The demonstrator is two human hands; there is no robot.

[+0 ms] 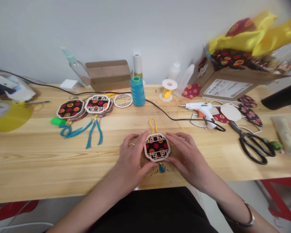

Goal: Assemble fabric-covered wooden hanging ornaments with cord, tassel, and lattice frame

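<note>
While both hands frame the fretted ornament [157, 147] near the front edge of the bench [63, 165], grip noted as closed on its rim from either side: left hand [132, 157] at the left edge, right hand [188, 155] at the right. Yellow loop [153, 125] points toward the wall; small teal tassel [161, 167] points toward the person. Surface: pale wood, grain running lengthwise, dark specks around the tassel. Backdrop: plain pale wall [106, 29]. Rear left, two stacks of patterned pieces [70, 109] with teal tassels laid forward; one bare lattice frame [123, 105] just beside them. Open brown carton [109, 76] behind. Teal thread cone [137, 92] upright near centre, yellow thread spool [168, 92] to its right. Black cord [184, 119] crosses the bench to the right, passing the white glue gun [199, 106]. Black-handled scissors [242, 133] lie farther right. Cardboard box [210, 77] at the rear right, heaped with yellow cloth [269, 42] and dark print fabric. Below bench level: pale floor [210, 207], red furniture [281, 197] partly visible at right.
</note>
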